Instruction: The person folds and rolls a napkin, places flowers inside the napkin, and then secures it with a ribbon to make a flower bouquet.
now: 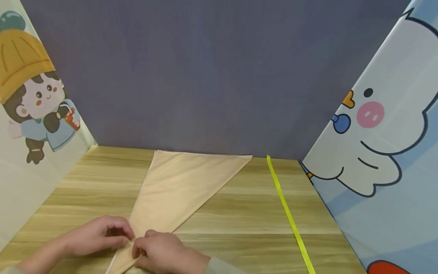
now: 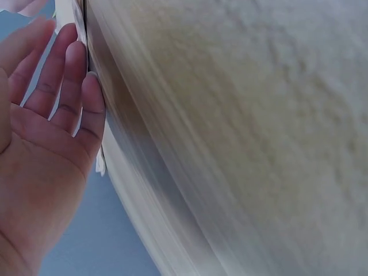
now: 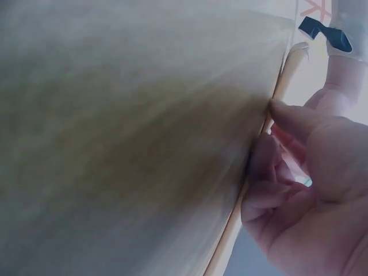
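Observation:
A thin peach-coloured cloth (image 1: 184, 182) lies on the wooden-patterned table in a triangular shape, wide at the back and narrowing toward the front. Its near end runs out of the bottom of the head view. My left hand (image 1: 97, 236) rests at the cloth's left edge, thumb and fingers apart; in the left wrist view its fingers (image 2: 72, 86) are loosely extended along the table. With curled fingers, my right hand (image 1: 162, 251) pinches the cloth near its narrow part. The right wrist view shows the thumb and bent fingers (image 3: 267, 195) at the cloth's edge.
A yellow strip (image 1: 289, 211) runs front to back across the table (image 1: 239, 217) on the right. Behind stands a dark grey panel (image 1: 212, 76). Cartoon-printed panels flank both sides, a child figure (image 1: 44, 99) left and a white character (image 1: 386, 125) right.

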The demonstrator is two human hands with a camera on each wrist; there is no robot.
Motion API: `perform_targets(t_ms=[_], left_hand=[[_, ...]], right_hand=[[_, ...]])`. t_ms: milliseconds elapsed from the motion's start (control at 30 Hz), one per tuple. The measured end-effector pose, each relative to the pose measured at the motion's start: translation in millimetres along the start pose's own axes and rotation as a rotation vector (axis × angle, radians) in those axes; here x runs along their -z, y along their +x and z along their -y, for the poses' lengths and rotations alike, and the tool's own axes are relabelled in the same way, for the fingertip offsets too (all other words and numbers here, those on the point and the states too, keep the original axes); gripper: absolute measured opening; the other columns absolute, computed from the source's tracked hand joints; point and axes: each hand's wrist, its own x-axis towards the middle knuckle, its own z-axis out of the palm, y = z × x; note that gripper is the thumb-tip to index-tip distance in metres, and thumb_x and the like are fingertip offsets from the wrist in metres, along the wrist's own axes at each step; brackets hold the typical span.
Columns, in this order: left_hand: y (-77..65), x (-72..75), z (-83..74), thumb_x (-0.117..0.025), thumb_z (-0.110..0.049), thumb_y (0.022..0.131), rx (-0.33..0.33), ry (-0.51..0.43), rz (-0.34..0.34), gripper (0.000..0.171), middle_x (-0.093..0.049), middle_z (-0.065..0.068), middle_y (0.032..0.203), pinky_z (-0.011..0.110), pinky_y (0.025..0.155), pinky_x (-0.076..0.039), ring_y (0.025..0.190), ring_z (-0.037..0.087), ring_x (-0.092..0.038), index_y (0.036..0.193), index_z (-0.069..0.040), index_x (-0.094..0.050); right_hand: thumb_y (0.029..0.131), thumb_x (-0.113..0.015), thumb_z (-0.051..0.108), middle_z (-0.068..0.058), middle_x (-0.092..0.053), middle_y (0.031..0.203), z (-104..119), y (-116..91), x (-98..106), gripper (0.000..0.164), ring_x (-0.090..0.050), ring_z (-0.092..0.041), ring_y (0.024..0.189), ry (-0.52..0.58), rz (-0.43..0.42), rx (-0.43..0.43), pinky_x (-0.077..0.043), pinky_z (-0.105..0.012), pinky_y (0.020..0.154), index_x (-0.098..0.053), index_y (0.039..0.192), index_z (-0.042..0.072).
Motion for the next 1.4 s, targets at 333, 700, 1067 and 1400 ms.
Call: perform_targets(t_ms=[333, 700, 1067, 1400], left_hand=[[-0.9, 3.1, -2.7, -0.059, -0.005, 0.112, 0.102, -0.043, 0.002, 0.024, -0.079, 0.000, 0.110, 0.020, 0.078, -0.052, 0.097, -0.003, -0.063, 0.121, -0.017, -0.078], [5.9, 14.2, -12.1, -0.005, -0.022, 0.121, 0.279, -0.103, -0.004, 0.074, -0.079, 0.002, 0.123, 0.026, 0.089, -0.054, 0.111, 0.004, -0.069, 0.131, -0.008, -0.076], [21.2, 3.9, -13.2, -0.062, -0.022, 0.114, 0.225, 0.126, -0.122, 0.036, -0.075, -0.009, 0.104, 0.025, 0.072, -0.052, 0.086, 0.002, -0.066, 0.147, -0.008, -0.060], [30.6, -3.7, -4.3, -0.071, -0.012, 0.108, 0.035, 0.305, -0.187, 0.017, -0.068, -0.015, 0.100, 0.024, 0.075, -0.053, 0.092, -0.003, -0.062, 0.119, -0.024, -0.066]], right_hand=[[0.110, -0.065, 0.049, 0.025, -0.059, 0.095, 1.2, 1.6, -2.5, 0.012, -0.046, 0.011, 0.069, -0.166, -0.068, 0.059, -0.033, -0.012, 0.056, -0.074, 0.112, 0.042], [0.110, -0.064, 0.040, 0.025, -0.064, 0.088, -15.5, -1.8, 14.4, 0.014, -0.052, 0.013, 0.077, 0.112, -0.120, -0.095, -0.041, -0.008, 0.069, -0.076, 0.112, 0.031], [0.105, -0.071, 0.026, 0.013, -0.064, 0.081, -51.3, 0.5, 16.6, 0.011, -0.054, 0.000, 0.069, 0.555, -0.220, -0.386, -0.047, -0.019, 0.068, -0.074, 0.103, 0.016], [0.101, -0.077, 0.030, 0.012, -0.064, 0.079, -56.6, 4.8, 14.4, 0.015, -0.054, -0.004, 0.068, 0.520, -0.217, -0.502, -0.046, -0.023, 0.066, -0.070, 0.094, 0.019]])
